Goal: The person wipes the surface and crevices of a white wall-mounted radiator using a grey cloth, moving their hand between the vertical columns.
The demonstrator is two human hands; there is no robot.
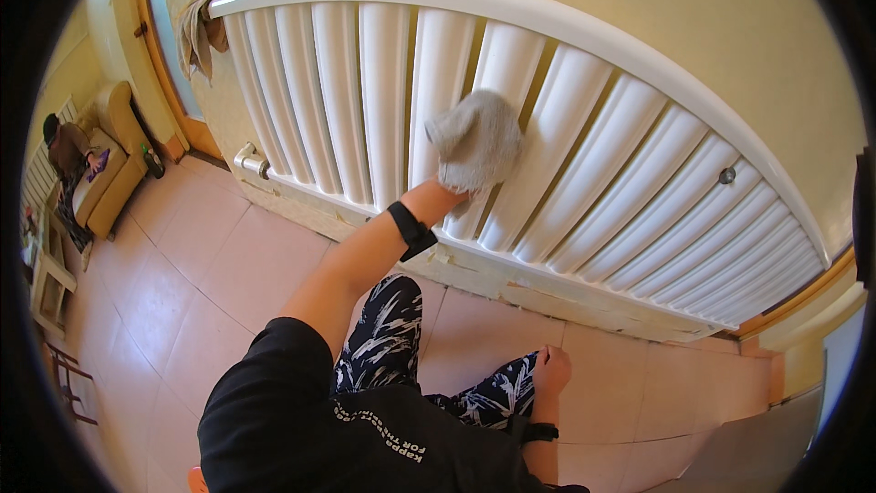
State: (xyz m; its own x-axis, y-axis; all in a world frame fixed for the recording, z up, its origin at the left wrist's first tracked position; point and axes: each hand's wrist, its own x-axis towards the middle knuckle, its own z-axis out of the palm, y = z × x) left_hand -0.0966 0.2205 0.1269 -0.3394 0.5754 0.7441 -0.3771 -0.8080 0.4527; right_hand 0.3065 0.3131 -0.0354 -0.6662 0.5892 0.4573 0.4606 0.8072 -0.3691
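Note:
A white column radiator (510, 72) stands along the wall in front of me. My left hand (443, 193) reaches to its middle columns, wrapped in a grey cloth (482, 140) that hides the fingers. The cloth lies against the front of the columns, below the top rail. A black band (410, 229) circles my left wrist. My right hand (551, 368) rests on my right knee, fingers curled in and holding nothing.
A brown cloth (200, 34) hangs over the radiator's left end, above a pipe valve (251, 161). A round metal fitting (727, 175) sticks out at right. Far left, another person (68, 147) leans over a yellow armchair (113, 178) near a green bottle (152, 161).

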